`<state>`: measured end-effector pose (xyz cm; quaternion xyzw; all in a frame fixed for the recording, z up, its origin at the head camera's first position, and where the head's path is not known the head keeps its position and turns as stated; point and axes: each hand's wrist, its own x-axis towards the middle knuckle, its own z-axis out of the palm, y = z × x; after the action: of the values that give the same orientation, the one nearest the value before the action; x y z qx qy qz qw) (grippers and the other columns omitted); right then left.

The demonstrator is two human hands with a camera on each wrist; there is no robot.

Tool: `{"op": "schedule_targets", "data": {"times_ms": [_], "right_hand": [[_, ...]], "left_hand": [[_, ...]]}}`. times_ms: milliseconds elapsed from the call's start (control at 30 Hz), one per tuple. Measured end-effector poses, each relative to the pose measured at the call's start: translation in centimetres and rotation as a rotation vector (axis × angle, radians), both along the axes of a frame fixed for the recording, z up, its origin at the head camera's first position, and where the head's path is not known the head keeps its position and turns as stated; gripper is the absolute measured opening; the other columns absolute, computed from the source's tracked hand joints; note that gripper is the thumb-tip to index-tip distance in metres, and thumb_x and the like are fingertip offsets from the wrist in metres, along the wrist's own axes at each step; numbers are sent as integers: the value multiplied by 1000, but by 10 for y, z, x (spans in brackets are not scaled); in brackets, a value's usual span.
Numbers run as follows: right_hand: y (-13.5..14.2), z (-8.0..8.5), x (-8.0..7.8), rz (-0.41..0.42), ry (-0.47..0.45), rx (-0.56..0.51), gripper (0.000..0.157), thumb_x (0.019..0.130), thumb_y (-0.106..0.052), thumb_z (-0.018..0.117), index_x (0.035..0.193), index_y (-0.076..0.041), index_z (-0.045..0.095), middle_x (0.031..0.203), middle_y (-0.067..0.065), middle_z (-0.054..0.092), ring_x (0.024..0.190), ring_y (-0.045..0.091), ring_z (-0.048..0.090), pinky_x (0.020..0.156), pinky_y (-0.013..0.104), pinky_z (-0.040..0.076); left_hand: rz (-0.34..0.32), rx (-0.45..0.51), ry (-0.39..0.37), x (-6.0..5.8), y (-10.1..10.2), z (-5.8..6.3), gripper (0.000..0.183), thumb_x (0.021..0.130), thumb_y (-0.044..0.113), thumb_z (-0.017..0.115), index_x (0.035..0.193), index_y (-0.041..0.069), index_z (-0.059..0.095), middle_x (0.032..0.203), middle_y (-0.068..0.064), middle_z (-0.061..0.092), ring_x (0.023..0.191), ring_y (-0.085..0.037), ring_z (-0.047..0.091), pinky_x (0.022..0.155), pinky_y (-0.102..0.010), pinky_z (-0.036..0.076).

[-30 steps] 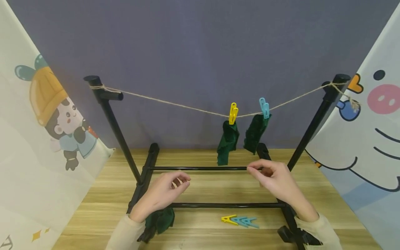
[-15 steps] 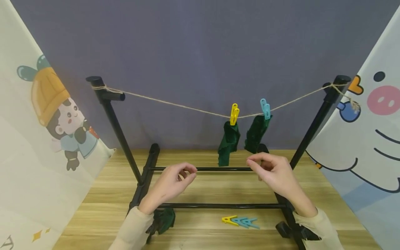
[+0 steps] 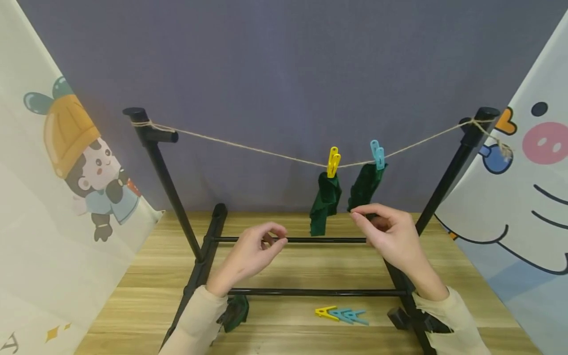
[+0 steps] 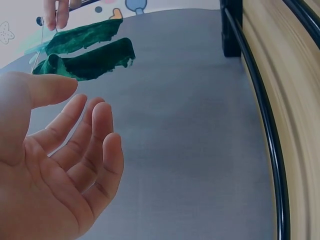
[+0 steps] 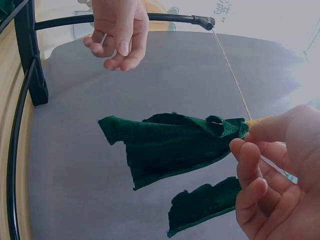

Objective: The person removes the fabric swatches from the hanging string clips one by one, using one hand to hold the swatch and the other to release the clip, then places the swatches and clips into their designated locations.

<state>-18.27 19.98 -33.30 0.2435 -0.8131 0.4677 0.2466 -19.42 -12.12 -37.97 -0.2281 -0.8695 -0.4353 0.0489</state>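
Observation:
Two dark green cloth pieces hang from a thin string (image 3: 248,147) between two black posts. A yellow clothespin (image 3: 334,162) pins the left cloth (image 3: 325,204), and a light blue clothespin (image 3: 377,155) pins the right cloth (image 3: 366,185). My left hand (image 3: 255,251) hovers over the rack's left side, fingers loosely bent with nothing in them. My right hand (image 3: 392,236) is in front of and just below the right cloth, thumb and fingers loosely curved and holding nothing visible. In the right wrist view the left cloth (image 5: 175,145) lies behind the fingertips; contact cannot be told.
On the wooden table lie a yellow clothespin (image 3: 326,312) and blue clothespins (image 3: 349,315). A crumpled green cloth (image 3: 235,313) is partly behind my left sleeve. Black crossbars (image 3: 310,292) join the rack's feet. A grey panel (image 3: 266,74) stands behind the rack.
Both hands have risen and moved forward, the left one also to the right. The hanging cloths and the clothespins stay where they were.

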Motion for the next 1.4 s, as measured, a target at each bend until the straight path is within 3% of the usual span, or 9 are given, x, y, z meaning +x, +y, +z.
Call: {"op": "schedule_targets", "data": {"times_ms": [133,267,367,600,867,1400], "right_hand": [[-3,3,-1,-7,21,-27,21,98,2,73,111,-12,81,72,-10,69,44,7,50,41,25,39],[-7,7,-1,-17,25,-63,22,98,2,72,115,-10,80,101,-15,74,45,10,51,43,24,42],[-10,11,0,-27,23,-84,22,100,0,72,117,-10,80,113,-12,75,45,11,52,43,24,43],[-17,21,-1,-31,56,-89,28,101,-1,71,123,-16,78,122,-6,72,42,7,44,40,25,36],[-25,30,-5,-23,116,-82,35,98,2,73,129,-12,75,126,6,71,42,5,39,41,25,32],[-32,49,-12,-17,122,-62,42,99,-2,72,139,-16,70,137,0,68,45,6,48,42,23,37]], "left_hand": [[-6,13,2,-1,4,2,16,105,25,69,121,25,73,113,10,73,94,-6,69,80,-27,57],[-7,28,23,-3,8,5,16,104,24,70,120,25,73,115,10,73,93,-5,69,79,-27,58],[-6,41,35,-4,11,7,16,104,24,70,120,25,73,114,10,73,91,-5,69,78,-27,58],[-23,83,61,-9,19,10,17,105,22,69,121,23,73,115,7,74,90,-10,71,77,-28,59],[-31,121,90,-11,26,15,18,105,21,69,122,21,72,116,5,74,91,-8,69,77,-29,58],[-49,182,129,-21,42,24,22,103,16,70,124,11,73,119,-7,76,89,-14,69,78,-31,59]]}}
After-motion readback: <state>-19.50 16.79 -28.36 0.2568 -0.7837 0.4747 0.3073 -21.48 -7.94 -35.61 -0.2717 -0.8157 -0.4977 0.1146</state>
